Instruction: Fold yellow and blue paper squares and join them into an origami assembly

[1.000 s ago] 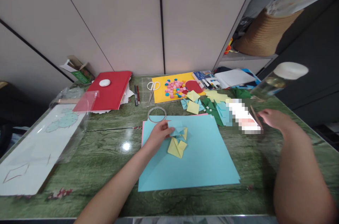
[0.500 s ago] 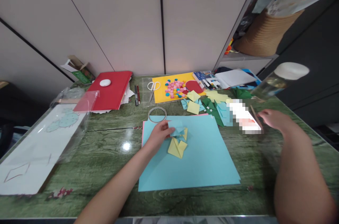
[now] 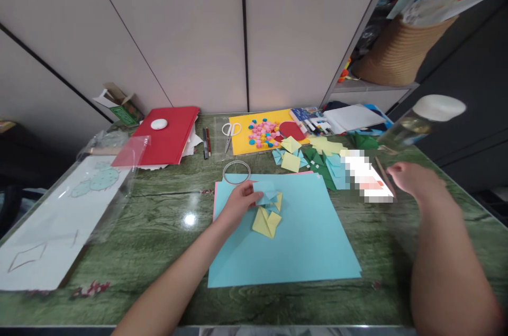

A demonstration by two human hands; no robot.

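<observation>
My left hand (image 3: 238, 202) pinches a small folded light-blue paper piece (image 3: 265, 192) over a large light-blue sheet (image 3: 289, 235) lying on the green marbled table (image 3: 159, 219). Folded yellow pieces (image 3: 266, 221) lie just below that blue piece. My right hand (image 3: 413, 180) rests at the right side of the table, its fingers against the edge of a phone (image 3: 369, 182) whose screen is blurred out. Whether the right hand grips the phone is unclear.
Loose folded yellow, blue and green papers (image 3: 317, 159) lie behind the sheet. A yellow board with pink and blue beads (image 3: 264, 132), scissors (image 3: 229, 132), pens (image 3: 205, 141), a tape ring (image 3: 236, 171) and a red folder (image 3: 169, 135) sit further back. A bottle (image 3: 424, 119) stands at right.
Almost nothing differs. The view has shifted slightly; both hands stay where they were.
</observation>
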